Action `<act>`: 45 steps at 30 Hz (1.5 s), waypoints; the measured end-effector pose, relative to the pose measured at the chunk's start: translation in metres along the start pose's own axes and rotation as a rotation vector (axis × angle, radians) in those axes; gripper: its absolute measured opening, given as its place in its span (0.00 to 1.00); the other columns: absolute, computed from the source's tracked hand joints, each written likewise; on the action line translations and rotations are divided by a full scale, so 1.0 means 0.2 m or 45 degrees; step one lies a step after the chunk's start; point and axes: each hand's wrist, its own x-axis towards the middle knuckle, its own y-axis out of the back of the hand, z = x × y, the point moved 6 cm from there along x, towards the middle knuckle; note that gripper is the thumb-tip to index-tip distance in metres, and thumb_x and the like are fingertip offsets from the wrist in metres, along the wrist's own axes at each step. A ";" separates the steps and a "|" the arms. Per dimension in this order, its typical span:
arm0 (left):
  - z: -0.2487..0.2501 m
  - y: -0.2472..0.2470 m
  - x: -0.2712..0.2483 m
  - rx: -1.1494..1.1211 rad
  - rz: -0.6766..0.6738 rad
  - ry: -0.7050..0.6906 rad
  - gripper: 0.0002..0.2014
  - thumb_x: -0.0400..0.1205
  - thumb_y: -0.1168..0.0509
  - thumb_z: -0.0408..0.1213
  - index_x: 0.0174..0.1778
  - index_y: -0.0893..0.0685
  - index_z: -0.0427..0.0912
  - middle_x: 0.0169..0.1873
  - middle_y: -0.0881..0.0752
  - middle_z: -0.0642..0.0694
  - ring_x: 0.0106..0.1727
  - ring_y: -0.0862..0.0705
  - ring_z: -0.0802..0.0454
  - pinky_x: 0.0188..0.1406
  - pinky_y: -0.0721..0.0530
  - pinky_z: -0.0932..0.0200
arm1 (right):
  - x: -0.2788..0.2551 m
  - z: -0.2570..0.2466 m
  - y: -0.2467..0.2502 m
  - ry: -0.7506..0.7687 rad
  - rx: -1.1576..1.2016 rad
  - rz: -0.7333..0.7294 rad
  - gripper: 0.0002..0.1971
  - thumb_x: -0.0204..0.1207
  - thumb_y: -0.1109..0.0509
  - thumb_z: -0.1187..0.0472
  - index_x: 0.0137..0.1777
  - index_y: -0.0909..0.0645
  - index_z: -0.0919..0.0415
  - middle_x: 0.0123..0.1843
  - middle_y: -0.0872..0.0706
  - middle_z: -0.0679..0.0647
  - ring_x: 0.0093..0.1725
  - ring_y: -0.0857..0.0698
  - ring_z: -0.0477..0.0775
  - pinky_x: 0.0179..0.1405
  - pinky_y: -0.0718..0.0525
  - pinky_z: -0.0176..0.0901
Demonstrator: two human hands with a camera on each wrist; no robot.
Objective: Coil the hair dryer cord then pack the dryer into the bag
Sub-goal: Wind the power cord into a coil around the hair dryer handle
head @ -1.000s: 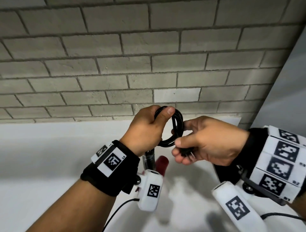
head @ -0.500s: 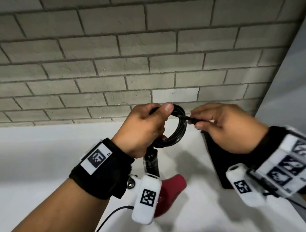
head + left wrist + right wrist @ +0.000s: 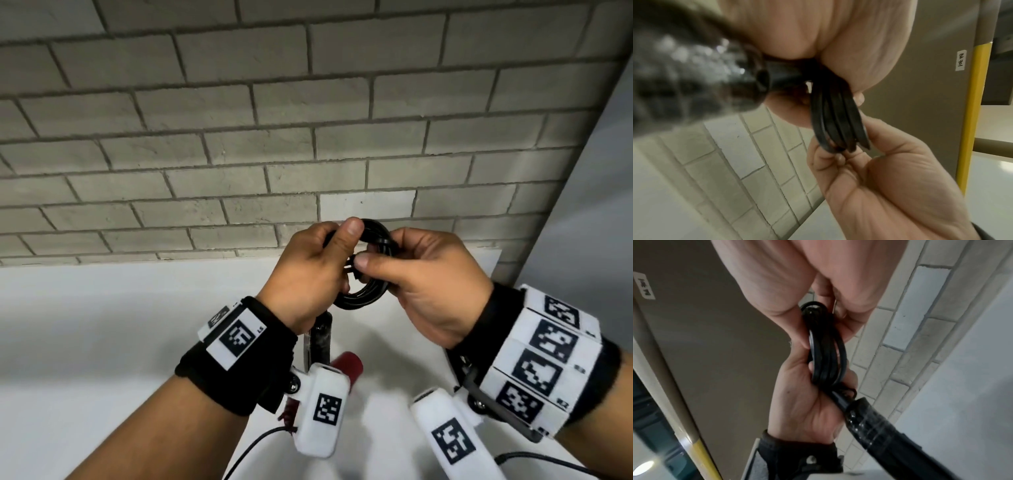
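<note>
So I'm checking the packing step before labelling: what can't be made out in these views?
- Bag: not identifiable in any view.
- Dryer body: head view, mostly behind the left hand and wrist camera, blurred.
- Plug: hidden among the right hand's fingers and cord coil.

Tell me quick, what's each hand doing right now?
Left hand: closed around the coiled black cord.
Right hand: closed, pinching the same cord.

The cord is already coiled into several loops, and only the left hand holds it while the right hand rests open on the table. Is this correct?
Not quite. The cord is coiled into several loops, but both hands hold it: the right hand also pinches the coil, opposite the left hand. The head view shows it.
</note>
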 end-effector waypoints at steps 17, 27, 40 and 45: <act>0.00 -0.04 -0.01 -0.093 -0.121 -0.026 0.19 0.80 0.35 0.52 0.38 0.17 0.38 0.20 0.22 0.46 0.20 0.26 0.53 0.25 0.26 0.57 | -0.02 0.05 -0.08 -0.315 0.383 -0.360 0.12 0.66 0.28 0.68 0.50 0.12 0.66 0.38 0.11 0.61 0.36 0.14 0.61 0.44 0.18 0.51; 0.11 -0.06 0.00 0.037 0.138 -0.231 0.14 0.81 0.32 0.46 0.37 0.15 0.39 0.21 0.14 0.53 0.25 0.14 0.54 0.28 0.18 0.57 | -0.08 0.09 -0.03 -0.559 0.290 -0.346 0.19 0.61 0.24 0.54 0.54 0.13 0.54 0.46 0.16 0.54 0.49 0.19 0.53 0.44 0.26 0.48; 0.08 -0.09 0.00 -0.181 -0.010 -0.081 0.15 0.78 0.32 0.48 0.29 0.17 0.44 0.18 0.30 0.49 0.20 0.33 0.52 0.21 0.34 0.60 | -0.09 0.06 -0.04 -0.352 -0.122 -0.499 0.16 0.62 0.17 0.61 0.48 0.13 0.67 0.42 0.09 0.57 0.48 0.10 0.56 0.52 0.15 0.62; 0.00 -0.13 -0.02 -0.294 -0.326 -0.029 0.10 0.77 0.30 0.34 0.46 0.18 0.28 0.34 0.17 0.41 0.38 0.17 0.45 0.40 0.16 0.51 | -0.02 0.00 0.03 -0.156 -0.405 -0.451 0.20 0.53 0.12 0.64 0.44 0.11 0.70 0.41 0.08 0.68 0.41 0.09 0.58 0.54 0.12 0.63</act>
